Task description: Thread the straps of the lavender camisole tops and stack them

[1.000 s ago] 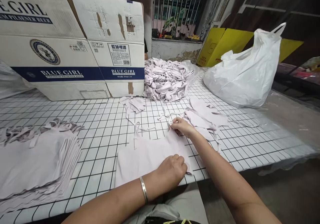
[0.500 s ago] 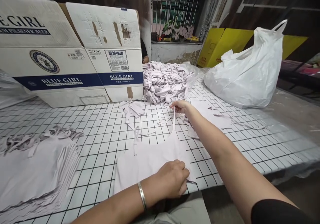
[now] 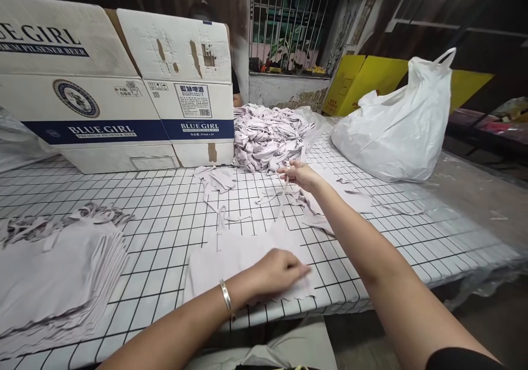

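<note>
A pale lilac camisole (image 3: 243, 254) lies flat on the checked tabletop in front of me, its left strap loose on the cloth. My left hand (image 3: 278, 274), a silver bangle at the wrist, rests over its lower right part with fingers stretched rightward and slightly blurred. Farther off, my right hand (image 3: 301, 176) pinches the top of the right shoulder strap (image 3: 284, 197), drawn away from me. Cut fabric pieces (image 3: 319, 216) lie beneath and beside my right forearm, and another scrap (image 3: 216, 180) is beyond the left strap.
At left sits a neat stack of similar camisoles (image 3: 61, 276). A large beer carton (image 3: 198, 100) stands behind it, partly hiding another person. Beside the carton is a heap of lilac garments (image 3: 268, 136). A full white plastic bag (image 3: 396, 128) and yellow cardboard (image 3: 363, 81) are at right.
My left hand has loosened from a closed grip near the camisole's lower right edge, its fingers now extended. The right hand stays at the strap. The view has shifted slightly.
</note>
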### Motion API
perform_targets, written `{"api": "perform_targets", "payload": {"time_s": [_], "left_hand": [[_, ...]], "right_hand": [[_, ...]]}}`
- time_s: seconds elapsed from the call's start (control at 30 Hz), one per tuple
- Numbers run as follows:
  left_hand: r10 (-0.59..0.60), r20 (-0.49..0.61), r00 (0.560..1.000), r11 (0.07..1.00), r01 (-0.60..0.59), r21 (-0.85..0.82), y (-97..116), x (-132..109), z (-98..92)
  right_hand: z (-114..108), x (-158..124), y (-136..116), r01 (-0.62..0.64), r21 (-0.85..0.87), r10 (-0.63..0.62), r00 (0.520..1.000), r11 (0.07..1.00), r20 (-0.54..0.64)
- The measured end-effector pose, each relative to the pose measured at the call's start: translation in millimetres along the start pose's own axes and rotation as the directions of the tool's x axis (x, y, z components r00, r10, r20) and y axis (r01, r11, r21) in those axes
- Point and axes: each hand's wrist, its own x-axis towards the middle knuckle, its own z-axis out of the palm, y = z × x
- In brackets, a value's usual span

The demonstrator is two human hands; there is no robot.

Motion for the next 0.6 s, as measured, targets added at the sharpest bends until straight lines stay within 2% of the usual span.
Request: {"api": "perform_targets", "payload": {"time_s": [0.03,0.07,0.1,0.17,0.23,0.3,0.33,0.4,0.43,0.47,0.5,0.53,0.6], "left_hand": [[-0.09,-0.019,0.996,0.952,0.08,-0.295,5,5,-6.8],[-0.162,-0.012,0.987,0.819,0.128,-0.559,10,10,-14.2],[-0.204,0.013,0.979,0.645,0.144,-0.751,14,15,-21.8],[-0.198,0.045,0.979,0.334,0.11,-0.936,19,23,-35.3],[-0.163,0.046,0.985,0.164,0.073,-0.984,20,29,-43.5],[-0.153,0.033,0.988,0.108,0.05,-0.993,20,31,-45.1],[-0.161,0.023,0.987,0.106,0.04,-0.994,20,31,-43.9],[-0.197,-0.01,0.98,0.12,0.014,-0.993,22,30,-39.0],[-0.212,-0.036,0.977,0.123,-0.01,-0.992,24,30,-36.2],[-0.217,-0.058,0.975,0.124,-0.032,-0.992,27,29,-33.4],[-0.213,-0.074,0.974,0.127,-0.047,-0.991,30,29,-31.0],[-0.203,-0.087,0.975,0.136,-0.06,-0.989,33,29,-29.1],[-0.183,-0.113,0.977,0.175,-0.081,-0.981,40,31,-27.9]], "right_hand": [[2,-15,2,0.101,-0.013,-0.1,0.994,0.995,0.049],[4,-33,6,0.213,-0.038,-0.208,0.972,0.976,0.109],[5,-52,12,0.324,-0.08,-0.308,0.936,0.943,0.169],[8,-93,27,0.498,-0.228,-0.442,0.859,0.836,0.256],[8,-130,45,0.596,-0.402,-0.52,0.803,0.695,0.291],[7,-159,64,0.618,-0.488,-0.579,0.776,0.617,0.251],[6,-169,72,0.606,-0.481,-0.606,0.775,0.633,0.179],[4,-180,87,0.527,-0.375,-0.586,0.808,0.762,-0.056],[3,-181,92,0.458,-0.282,-0.511,0.845,0.843,-0.158],[3,-182,96,0.372,-0.177,-0.404,0.89,0.911,-0.212],[4,-181,98,0.276,-0.081,-0.287,0.936,0.958,-0.203],[5,-179,99,0.185,-0.011,-0.185,0.973,0.983,-0.142],[7,-176,98,0.08,0.053,-0.082,0.996,0.995,0.036]]}}
